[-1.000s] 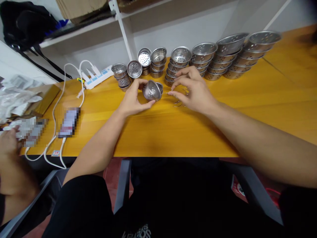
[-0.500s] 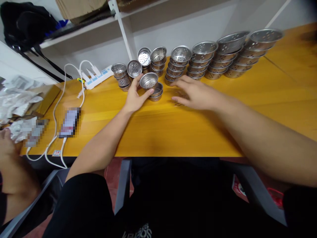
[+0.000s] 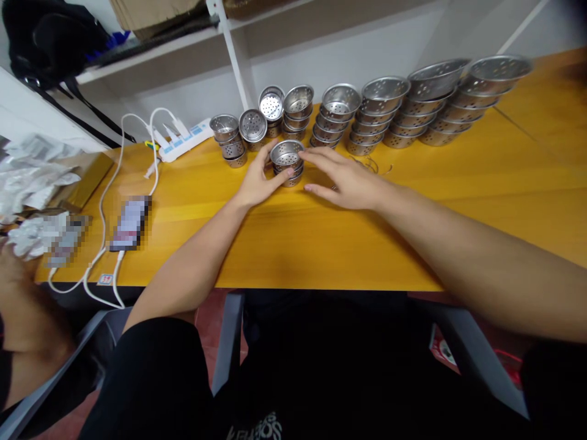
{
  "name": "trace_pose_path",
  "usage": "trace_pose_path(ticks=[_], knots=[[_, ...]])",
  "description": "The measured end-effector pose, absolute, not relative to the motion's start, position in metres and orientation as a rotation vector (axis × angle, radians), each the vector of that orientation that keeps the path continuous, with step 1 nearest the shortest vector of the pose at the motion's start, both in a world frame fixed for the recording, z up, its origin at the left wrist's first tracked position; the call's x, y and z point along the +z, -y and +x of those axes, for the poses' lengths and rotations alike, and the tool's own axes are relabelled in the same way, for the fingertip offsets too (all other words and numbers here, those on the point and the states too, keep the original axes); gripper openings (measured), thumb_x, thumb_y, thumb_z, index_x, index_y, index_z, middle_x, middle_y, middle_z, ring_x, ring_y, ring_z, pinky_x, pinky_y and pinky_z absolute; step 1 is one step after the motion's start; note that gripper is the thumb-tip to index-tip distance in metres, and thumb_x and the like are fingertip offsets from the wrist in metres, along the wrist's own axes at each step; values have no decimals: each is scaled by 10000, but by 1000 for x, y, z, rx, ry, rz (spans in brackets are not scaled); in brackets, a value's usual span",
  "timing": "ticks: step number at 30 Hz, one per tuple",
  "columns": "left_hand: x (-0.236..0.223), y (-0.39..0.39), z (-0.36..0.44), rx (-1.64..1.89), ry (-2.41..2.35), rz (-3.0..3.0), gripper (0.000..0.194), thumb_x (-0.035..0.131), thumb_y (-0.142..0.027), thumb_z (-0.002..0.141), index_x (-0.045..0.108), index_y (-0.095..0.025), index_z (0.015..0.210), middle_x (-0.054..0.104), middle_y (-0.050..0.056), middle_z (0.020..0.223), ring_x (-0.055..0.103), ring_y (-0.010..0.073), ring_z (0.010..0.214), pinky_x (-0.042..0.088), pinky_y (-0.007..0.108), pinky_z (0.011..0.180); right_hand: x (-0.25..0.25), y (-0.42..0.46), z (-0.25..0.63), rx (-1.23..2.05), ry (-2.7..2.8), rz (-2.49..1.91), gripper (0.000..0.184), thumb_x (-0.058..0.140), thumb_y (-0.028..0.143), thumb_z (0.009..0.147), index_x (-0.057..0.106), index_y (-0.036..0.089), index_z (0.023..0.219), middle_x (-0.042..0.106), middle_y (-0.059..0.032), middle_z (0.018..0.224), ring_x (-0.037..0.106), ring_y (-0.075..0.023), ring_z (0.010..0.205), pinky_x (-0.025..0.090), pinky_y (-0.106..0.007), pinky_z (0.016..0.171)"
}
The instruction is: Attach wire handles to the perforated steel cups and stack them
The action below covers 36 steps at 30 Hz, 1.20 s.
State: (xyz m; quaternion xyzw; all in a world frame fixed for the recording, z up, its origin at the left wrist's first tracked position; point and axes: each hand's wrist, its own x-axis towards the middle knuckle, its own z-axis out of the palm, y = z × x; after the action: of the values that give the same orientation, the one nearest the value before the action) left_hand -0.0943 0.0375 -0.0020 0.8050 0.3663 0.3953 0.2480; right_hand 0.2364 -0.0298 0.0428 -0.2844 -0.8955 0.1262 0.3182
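Left hand (image 3: 257, 183) grips a small cup stack (image 3: 287, 162) near the table's (image 3: 321, 244) back rows (image 3: 367, 116); right hand (image 3: 348, 178), fingers spread and empty, rests beside it. Squaring the top cup should seat it cleanly.

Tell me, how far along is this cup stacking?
Several stacks of perforated metal cups already stand along the table's back. The left hand and right hand flank a short stack in front. Loose wire pieces lie beside it, untouched.
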Motion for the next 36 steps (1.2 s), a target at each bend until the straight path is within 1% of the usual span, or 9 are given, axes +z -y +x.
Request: trace_pose_path(ticks=[12,18,23,25,27,30,31,33,36], knots=[[13,-33,-92,1101,-1038,2133,1254,790,-1132,999,637,-236,1862,724,267,1928,744,501,1792,563,776,1560,46,36,232,350,2344,-759,867,733,655,1247,584,292,2020,664,-213,1965,683,-541,1779,549,-869,1490],[14,-28,-93,1053,-1061,2209,1257,726,-1139,1035,617,-232,1898,620,270,2021,624,485,1909,467,719,1638,37,32,235,357,2325,-736,872,713,720,1253,572,332,2021,666,-208,1940,686,-529,1770,560,-876,1477],[32,-32,-119,1240,-1115,2335,1071,633,-1162,1061,697,-351,1758,731,176,1910,603,464,1910,448,750,1628,31,26,242,370,2312,-708,979,738,816,1224,521,331,2045,624,-221,1964,654,-562,1784,543,-892,1488],[39,-44,-143,1390,-1237,2339,979,636,-1169,1050,762,-389,1627,706,126,1924,533,448,1948,364,735,1675,30,24,245,388,2304,-707,1008,753,838,1209,520,328,2047,624,-222,1964,645,-578,1786,531,-892,1501],[39,-60,-171,1527,-1398,2322,1042,654,-1206,1002,730,-406,1664,599,86,2017,408,414,2003,245,704,1721,30,23,245,397,2295,-712,1001,748,855,1206,540,334,2036,633,-216,1954,640,-581,1787,523,-886,1513],[30,-81,-207,1598,-1658,2234,1385,569,-1355,841,662,-318,1753,436,112,2112,287,400,2022,149,715,1720,30,22,244,390,2289,-712,974,736,856,1210,563,340,2019,647,-213,1937,655,-578,1775,533,-891,1503],[27,-84,-215,1582,-1692,2208,1410,544,-1378,807,684,-314,1721,462,129,2092,295,405,2019,165,734,1711,30,22,244,388,2290,-709,965,736,849,1212,571,336,2013,652,-216,1930,665,-576,1766,539,-894,1495],[25,-87,-223,1539,-1668,2196,1278,557,-1350,849,725,-329,1599,628,133,1956,357,373,1999,236,739,1687,30,23,243,393,2288,-706,947,745,837,1212,593,330,1996,666,-219,1911,677,-574,1754,541,-898,1488],[29,-84,-220,1558,-1550,2155,1048,755,-1270,842,724,-345,1334,815,124,1589,604,389,1801,405,729,1603,31,24,244,415,2271,-706,930,773,835,1199,631,332,1968,686,-219,1885,682,-576,1742,529,-902,1492]])
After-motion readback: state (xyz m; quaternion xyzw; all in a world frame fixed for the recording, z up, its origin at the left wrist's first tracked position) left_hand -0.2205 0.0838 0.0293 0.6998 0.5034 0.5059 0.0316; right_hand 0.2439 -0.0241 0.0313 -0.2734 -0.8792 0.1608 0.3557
